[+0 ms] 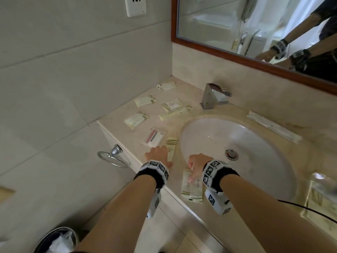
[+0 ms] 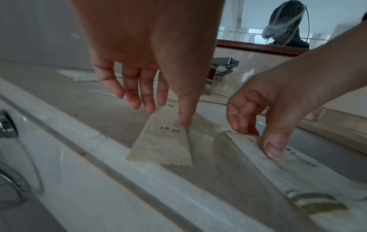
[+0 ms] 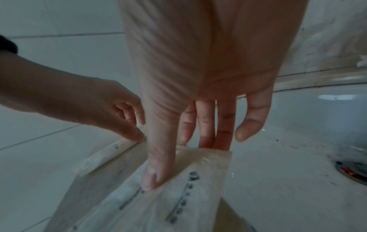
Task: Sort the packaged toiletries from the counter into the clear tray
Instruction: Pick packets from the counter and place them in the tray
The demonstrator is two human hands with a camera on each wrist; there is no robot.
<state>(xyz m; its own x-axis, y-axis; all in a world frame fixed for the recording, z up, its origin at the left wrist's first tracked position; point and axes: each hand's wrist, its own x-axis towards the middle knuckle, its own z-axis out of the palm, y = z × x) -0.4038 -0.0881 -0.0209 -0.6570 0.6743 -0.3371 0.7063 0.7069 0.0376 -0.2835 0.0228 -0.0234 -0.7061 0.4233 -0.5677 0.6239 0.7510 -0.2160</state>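
Right grip: right hand pinches two flat cream sachets with olive stripes between thumb and fingers, holding them over the front edge of the counter beside the basin.
Left grip: left hand is spread with straight fingers, its thumb tip pressing on a long cream striped packet that lies flat near the counter's front edge; nothing is clasped.
Counter: beige marble vanity top, running from the left wall corner past the basin to the right.
Mirror: wood-framed wall mirror above the back edge, reflecting both wrists.
Basin: white oval sink set into the counter's middle, metal drain near its centre.
Tray: clear plastic tray at the right front corner of the counter, blurred; pale packets seem to lie inside.
Tap: square chrome faucet at the back edge behind the basin.
Loose toiletries: five cream striped sachets spread over the left back part of the counter, well apart from the tray; a clear pouch with a pink item sits just beyond the left hand.
Long packet: white wrapped strip lies along the right back edge.
Towel ring: chrome ring hangs on the cabinet's left side.
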